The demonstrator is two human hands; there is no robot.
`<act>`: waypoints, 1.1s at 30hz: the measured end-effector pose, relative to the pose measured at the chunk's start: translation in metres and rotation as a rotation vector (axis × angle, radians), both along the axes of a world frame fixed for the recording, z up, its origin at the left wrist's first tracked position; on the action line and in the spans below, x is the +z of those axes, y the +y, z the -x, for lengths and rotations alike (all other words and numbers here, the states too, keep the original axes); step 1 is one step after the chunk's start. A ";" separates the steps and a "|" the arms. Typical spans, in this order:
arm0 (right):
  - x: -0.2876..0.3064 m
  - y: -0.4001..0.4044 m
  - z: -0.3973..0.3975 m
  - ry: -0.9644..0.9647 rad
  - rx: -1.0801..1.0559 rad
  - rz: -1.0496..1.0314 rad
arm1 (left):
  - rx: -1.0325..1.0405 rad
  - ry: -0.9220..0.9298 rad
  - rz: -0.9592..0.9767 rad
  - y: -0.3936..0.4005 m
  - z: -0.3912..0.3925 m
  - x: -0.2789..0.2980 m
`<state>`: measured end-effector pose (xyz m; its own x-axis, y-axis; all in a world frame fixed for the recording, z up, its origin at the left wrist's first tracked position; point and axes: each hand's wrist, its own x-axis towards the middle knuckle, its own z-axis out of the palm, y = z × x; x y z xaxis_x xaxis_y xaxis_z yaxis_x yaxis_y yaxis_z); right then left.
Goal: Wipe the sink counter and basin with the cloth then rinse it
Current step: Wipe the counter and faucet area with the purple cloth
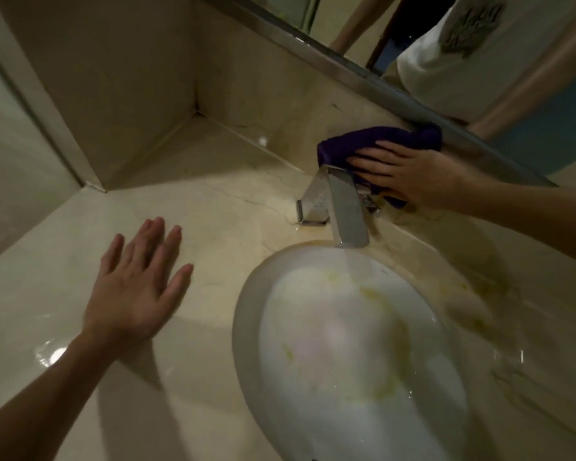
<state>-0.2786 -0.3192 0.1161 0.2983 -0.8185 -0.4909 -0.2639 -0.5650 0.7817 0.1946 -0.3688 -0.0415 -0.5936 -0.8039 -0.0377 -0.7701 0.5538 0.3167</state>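
Note:
A purple cloth (pixel 373 139) lies on the back of the beige marble counter (pixel 213 207), behind the chrome faucet (pixel 343 207). My right hand (pixel 409 174) presses flat on the cloth, fingers spread, just under the mirror's edge. My left hand (pixel 137 287) rests flat and empty on the counter, left of the white oval basin (pixel 256 327). The basin shows yellowish smears, and more stains mark the counter to its right. Water seems to run from the spout into the basin.
A mirror (pixel 479 44) with a metal frame runs along the back wall and reflects a person's torso and arm. Beige walls meet in a corner (pixel 195 109) at the back left. A pale panel stands at the far left.

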 end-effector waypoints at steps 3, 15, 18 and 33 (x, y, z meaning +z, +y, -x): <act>-0.005 0.000 0.007 -0.117 0.045 0.053 | -0.009 0.006 0.004 -0.003 -0.001 0.001; -0.031 0.060 0.032 -0.456 -0.065 0.248 | -0.012 -0.011 -0.010 -0.003 0.001 0.003; -0.049 0.072 0.024 -0.526 -0.141 0.304 | -0.012 -0.008 -0.017 -0.002 0.000 0.003; -0.071 0.087 0.042 -0.412 -0.102 0.295 | 0.012 -0.044 -0.063 0.001 0.004 0.009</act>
<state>-0.3202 -0.2319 0.0447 0.3297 -0.9394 -0.0939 -0.6255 -0.2919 0.7235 0.1904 -0.3681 -0.0320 -0.5807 -0.8061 -0.1141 -0.7903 0.5245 0.3168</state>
